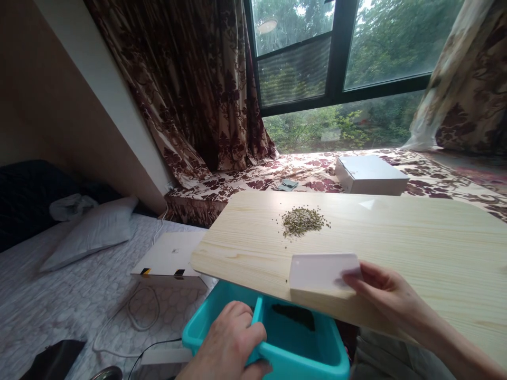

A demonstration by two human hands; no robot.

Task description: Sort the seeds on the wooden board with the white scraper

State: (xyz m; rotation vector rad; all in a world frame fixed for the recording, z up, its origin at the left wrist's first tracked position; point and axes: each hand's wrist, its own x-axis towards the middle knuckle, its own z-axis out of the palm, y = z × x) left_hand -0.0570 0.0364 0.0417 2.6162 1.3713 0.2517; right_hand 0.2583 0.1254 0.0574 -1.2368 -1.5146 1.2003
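Note:
My right hand (pixel 376 290) pinches the right end of a thin white rectangular plate (pixel 317 272), held at the front edge of the pale wooden tabletop (pixel 420 237). Beyond the plate, a loose pile of small greenish seeds or beans (pixel 303 220) lies on the wood, with a few grains scattered around it. My left hand (pixel 233 338) is closed over the divider and front rim of a teal two-compartment bin (pixel 317 364) under the table's front edge. Dark grains (pixel 295 315) lie in the bin's right compartment. My left hand hides much of the left compartment.
A flat white box (pixel 170 256) and cables (pixel 130 311) lie on the bed (pixel 99 274) at left. Behind the table, another white box (pixel 372 174) and a small grey-green cloth (pixel 288 184) rest on the flowered window seat (pixel 253 177).

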